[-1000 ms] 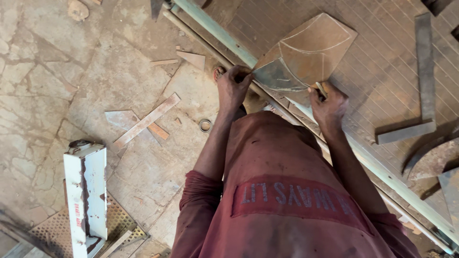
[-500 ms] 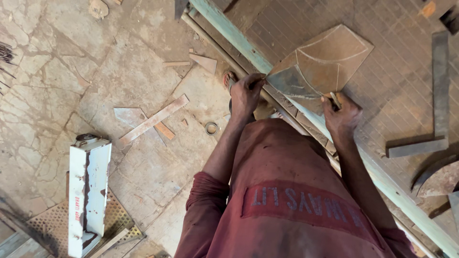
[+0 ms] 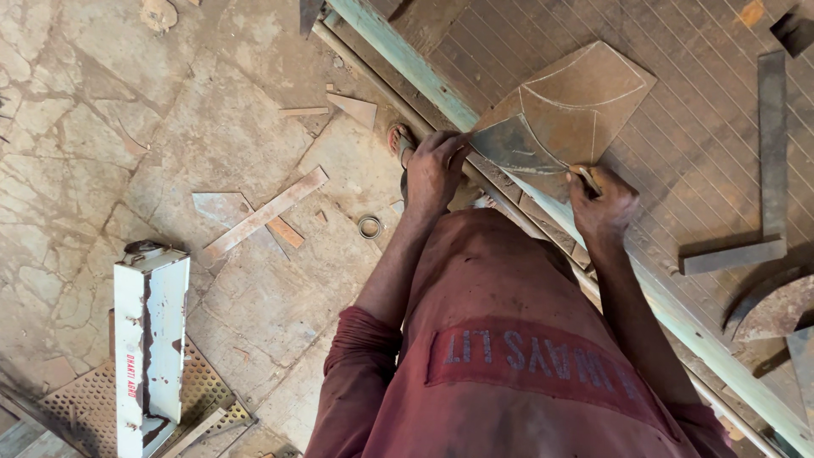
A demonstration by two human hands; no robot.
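A rusty metal sheet (image 3: 585, 93) with curved scribed lines lies on the ribbed workbench (image 3: 695, 153). My left hand (image 3: 434, 165) grips the sheet's near left corner at the bench edge. My right hand (image 3: 604, 203) is closed on a small marking tool (image 3: 585, 175) whose tip rests on the sheet's near edge. My red sleeves and shirt fill the lower middle of the view.
A steel try square (image 3: 767, 170) and a curved metal offcut (image 3: 776, 309) lie on the bench to the right. On the cracked floor are a metal strip (image 3: 263, 212), a small ring (image 3: 370, 226), a white metal box (image 3: 153, 339) and a perforated sheet (image 3: 199, 390). A green beam (image 3: 407, 59) edges the bench.
The view has shifted, so bench and sheet sit a little further right and lower. Both hands stay on the sheet; the right hand has edged slightly along its near edge.
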